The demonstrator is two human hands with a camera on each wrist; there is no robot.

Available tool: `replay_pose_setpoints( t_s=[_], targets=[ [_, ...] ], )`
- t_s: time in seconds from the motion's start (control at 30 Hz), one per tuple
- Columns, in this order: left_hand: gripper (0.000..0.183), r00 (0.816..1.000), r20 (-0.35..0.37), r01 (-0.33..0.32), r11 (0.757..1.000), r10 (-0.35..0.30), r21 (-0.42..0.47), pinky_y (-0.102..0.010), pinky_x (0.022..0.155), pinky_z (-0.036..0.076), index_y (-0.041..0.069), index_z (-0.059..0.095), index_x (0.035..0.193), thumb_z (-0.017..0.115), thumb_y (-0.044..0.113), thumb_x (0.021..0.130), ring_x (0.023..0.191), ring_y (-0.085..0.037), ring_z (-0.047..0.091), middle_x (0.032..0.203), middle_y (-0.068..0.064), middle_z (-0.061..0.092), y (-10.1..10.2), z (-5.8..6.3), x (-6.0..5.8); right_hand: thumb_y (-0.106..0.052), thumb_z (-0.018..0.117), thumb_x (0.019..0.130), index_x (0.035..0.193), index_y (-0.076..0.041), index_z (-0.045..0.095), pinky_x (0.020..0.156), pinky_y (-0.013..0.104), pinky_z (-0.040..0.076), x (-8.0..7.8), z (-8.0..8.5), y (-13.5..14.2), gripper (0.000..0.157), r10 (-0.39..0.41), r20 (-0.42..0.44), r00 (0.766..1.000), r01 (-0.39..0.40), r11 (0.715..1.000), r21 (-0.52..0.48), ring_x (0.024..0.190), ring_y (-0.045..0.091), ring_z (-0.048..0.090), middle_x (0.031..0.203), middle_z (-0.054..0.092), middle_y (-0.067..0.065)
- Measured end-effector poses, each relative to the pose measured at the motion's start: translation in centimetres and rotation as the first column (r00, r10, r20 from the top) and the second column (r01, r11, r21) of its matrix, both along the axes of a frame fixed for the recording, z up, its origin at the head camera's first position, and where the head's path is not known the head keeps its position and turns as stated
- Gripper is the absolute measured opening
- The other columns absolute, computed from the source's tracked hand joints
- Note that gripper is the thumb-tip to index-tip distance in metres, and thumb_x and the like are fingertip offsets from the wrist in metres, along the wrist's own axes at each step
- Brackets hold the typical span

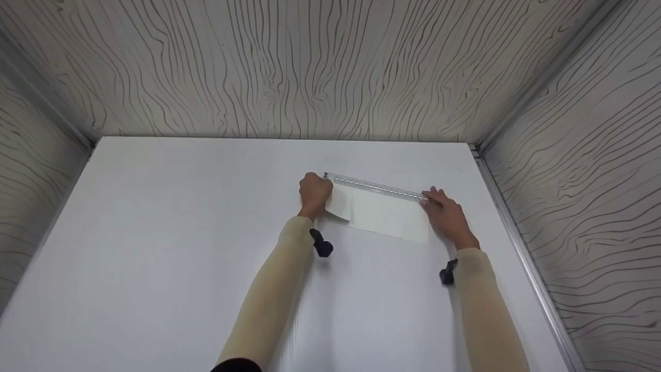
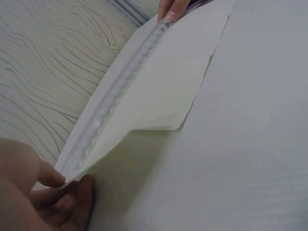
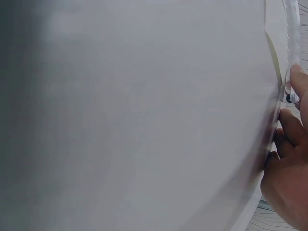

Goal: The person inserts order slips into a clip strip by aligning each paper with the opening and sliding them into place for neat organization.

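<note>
A clear plastic ruler [image 1: 379, 188] with a wavy row of cut-outs lies slantwise along the top edge of a pale cream sheet of paper [image 1: 390, 214]. My left hand [image 1: 315, 192] pinches the ruler's left end and the paper's corner between thumb and fingers. In the left wrist view, that end of the paper [image 2: 159, 103] bends up off the table; its lower edge looks ragged. My right hand [image 1: 448, 216] holds the ruler's right end with its fingertips. The right wrist view shows the right hand [image 3: 291, 159] at the frame's edge, its other fingers resting near the table surface.
A white table [image 1: 170, 248] lies under both hands. Wood-grain-patterned panels [image 1: 289, 67] stand behind and at both sides. A metal rail [image 1: 526, 253] runs along the table's right edge. Small black cameras [image 1: 323, 247] hang at both wrists.
</note>
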State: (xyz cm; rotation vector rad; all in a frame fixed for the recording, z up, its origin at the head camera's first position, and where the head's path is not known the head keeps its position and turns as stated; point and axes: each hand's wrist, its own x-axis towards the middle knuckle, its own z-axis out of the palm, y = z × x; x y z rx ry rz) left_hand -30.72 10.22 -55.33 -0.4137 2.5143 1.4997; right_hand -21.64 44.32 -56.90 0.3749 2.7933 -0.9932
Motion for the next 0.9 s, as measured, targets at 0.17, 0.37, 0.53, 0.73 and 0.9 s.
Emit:
replay_pose_setpoints(
  t_s=[0.17,0.37,0.53,0.73,0.9],
  targets=[
    [0.022,1.000,-0.018,0.010,0.998,-0.011,-0.064,-0.035,0.068,0.051,-0.004,0.067,0.108,0.054,0.010,0.097,0.078,-0.023,0.060,0.092,-0.013,0.069,0.0,0.3,0.2,-0.062,0.044,0.106,0.159,-0.027,0.045,0.132,0.061,0.007,0.0,0.0,0.0,0.063,-0.005,-0.003,1.000,0.005,1.000,-0.007,0.167,0.029,0.005,0.177,0.019,-0.004],
    [0.012,0.999,-0.053,0.005,0.997,-0.010,-0.082,-0.033,0.060,0.045,0.002,0.065,0.094,0.056,0.008,0.096,0.072,-0.021,0.056,0.080,-0.008,0.063,-0.2,0.4,0.4,-0.060,0.045,0.107,0.159,-0.028,0.046,0.132,0.060,0.007,0.0,0.0,0.0,0.062,-0.009,-0.005,1.000,0.009,1.000,-0.020,0.167,0.028,0.005,0.177,0.019,-0.004],
    [0.025,0.996,-0.088,0.020,0.997,-0.027,-0.080,-0.029,0.051,0.036,0.014,0.050,0.072,0.054,0.007,0.096,0.060,-0.016,0.050,0.066,0.000,0.049,-0.5,0.0,0.5,-0.058,0.046,0.108,0.159,-0.026,0.046,0.133,0.059,0.007,-0.1,-0.2,0.1,0.061,0.004,-0.015,1.000,-0.005,1.000,-0.024,0.167,0.028,0.005,0.177,0.020,-0.002],
    [0.035,0.992,-0.114,0.052,0.996,-0.060,-0.069,-0.027,0.046,0.030,0.017,0.042,0.065,0.053,0.008,0.097,0.051,-0.012,0.042,0.058,0.003,0.041,-1.1,0.0,0.7,-0.056,0.046,0.108,0.159,-0.025,0.046,0.133,0.059,0.006,-0.1,-0.3,0.2,0.060,-0.003,-0.018,1.000,0.003,1.000,-0.020,0.167,0.027,0.004,0.177,0.020,-0.003],
    [0.026,0.991,-0.115,0.057,0.996,-0.065,-0.071,-0.027,0.048,0.034,0.012,0.059,0.073,0.054,0.012,0.098,0.055,-0.013,0.049,0.064,0.000,0.052,-1.7,0.1,1.0,-0.056,0.047,0.108,0.159,-0.025,0.046,0.133,0.059,0.006,0.0,-0.3,0.1,0.060,0.000,-0.022,1.000,0.000,1.000,-0.026,0.167,0.028,0.004,0.177,0.020,-0.003]
  ],
)
